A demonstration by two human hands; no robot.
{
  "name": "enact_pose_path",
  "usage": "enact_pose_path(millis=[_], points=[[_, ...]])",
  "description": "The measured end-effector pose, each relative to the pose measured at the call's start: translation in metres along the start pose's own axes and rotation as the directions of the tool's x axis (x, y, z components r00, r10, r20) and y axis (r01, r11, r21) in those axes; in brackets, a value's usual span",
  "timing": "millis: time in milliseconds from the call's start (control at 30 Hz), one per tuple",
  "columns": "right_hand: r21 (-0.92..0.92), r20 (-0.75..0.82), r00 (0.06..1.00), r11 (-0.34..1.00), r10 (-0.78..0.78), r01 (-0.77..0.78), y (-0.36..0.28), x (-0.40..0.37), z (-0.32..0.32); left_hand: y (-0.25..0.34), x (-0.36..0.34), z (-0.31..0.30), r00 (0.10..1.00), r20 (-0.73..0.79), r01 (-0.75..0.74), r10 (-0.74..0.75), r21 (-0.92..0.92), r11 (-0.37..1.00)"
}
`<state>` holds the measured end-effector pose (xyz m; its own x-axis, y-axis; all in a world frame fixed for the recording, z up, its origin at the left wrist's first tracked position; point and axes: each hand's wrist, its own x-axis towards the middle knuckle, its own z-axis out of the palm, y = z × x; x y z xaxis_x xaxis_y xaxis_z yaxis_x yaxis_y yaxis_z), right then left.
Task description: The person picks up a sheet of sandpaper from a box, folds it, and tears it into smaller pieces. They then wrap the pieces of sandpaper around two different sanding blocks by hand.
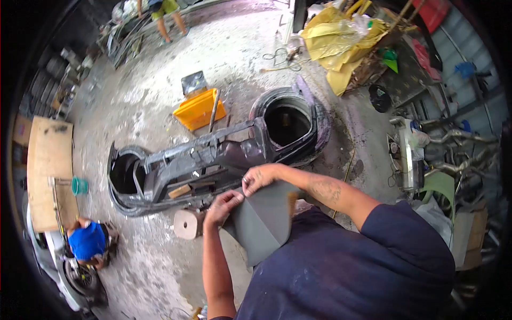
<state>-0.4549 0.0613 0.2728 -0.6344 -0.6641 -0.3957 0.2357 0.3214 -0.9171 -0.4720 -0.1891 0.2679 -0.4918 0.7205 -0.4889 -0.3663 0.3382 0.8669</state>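
So the dark grey sheet [261,226] was up in the air just in front of the wearer's navy shirt [346,266], with a crease running down from its far edge. The left hand [220,208] had a narrow grip on that edge, fingers pinched in tight, and the right hand [260,178] had an equally narrow pinch just beside it. Imo, 2 close pinch points were the right call: pull evenly, line both hands up with the crease, and let the loose end rest against the body so it couldn't flap. An uneven tug could've skewed the sheet or torn it off line.

Past the hands, a pale roll [188,218] sat on the floor [154,258] near a long black part [242,153] with 2 big round openings. Off left, 1 person in blue [88,242] was down low. Farther out were a yellow bin [198,111] and, way back, someone in yellow shorts [165,9].
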Motion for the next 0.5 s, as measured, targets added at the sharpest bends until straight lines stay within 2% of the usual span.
enact_pose_path(millis=[33,100,167,233,300,333,367,433,467,500], points=[[0.018,-0.032,0.999,1.0,-0.019,0.019,0.014,-0.01,0.012,-0.018,0.007,0.004,0.997,0.064,0.046,-0.046,-0.001,0.999],[-0.055,-0.148,0.989,0.998,-0.021,0.013,0.03,-0.036,0.034,-0.022,0.01,0.029,0.998,0.068,0.013,-0.014,0.017,1.0],[0.096,-0.254,0.965,0.994,0.072,-0.049,0.043,-0.056,0.052,-0.035,0.017,0.045,0.995,0.095,0.053,-0.044,-0.096,0.994],[0.283,-0.233,0.952,0.951,0.198,-0.128,0.077,-0.06,0.062,-0.036,0.026,0.058,0.978,0.193,0.103,-0.082,-0.104,0.989],[0.4,-0.112,0.957,0.893,0.268,-0.204,0.088,-0.069,0.06,-0.021,0.03,0.07,0.948,0.271,0.201,-0.169,-0.094,0.975],[0.465,-0.101,0.973,0.875,0.208,-0.139,0.097,-0.074,0.058,-0.017,0.036,0.074,0.935,0.294,0.238,-0.198,-0.108,0.965],[0.586,-0.032,0.982,0.799,0.188,-0.134,0.105,-0.076,0.057,-0.014,0.039,0.077,0.921,0.316,0.277,-0.227,-0.122,0.953],[0.726,0.005,0.986,0.677,0.164,-0.116,0.119,-0.082,0.055,-0.008,0.048,0.083,0.93,0.303,0.246,-0.208,-0.095,0.965],[0.753,-0.009,0.988,0.651,0.151,-0.092,0.123,-0.085,0.051,-0.004,0.055,0.087,0.934,0.303,0.222,-0.188,-0.083,0.972],[0.712,-0.078,0.992,0.702,0.099,-0.014,0.121,-0.09,0.046,0.0,0.06,0.091,0.94,0.29,0.212,-0.182,-0.077,0.974]])
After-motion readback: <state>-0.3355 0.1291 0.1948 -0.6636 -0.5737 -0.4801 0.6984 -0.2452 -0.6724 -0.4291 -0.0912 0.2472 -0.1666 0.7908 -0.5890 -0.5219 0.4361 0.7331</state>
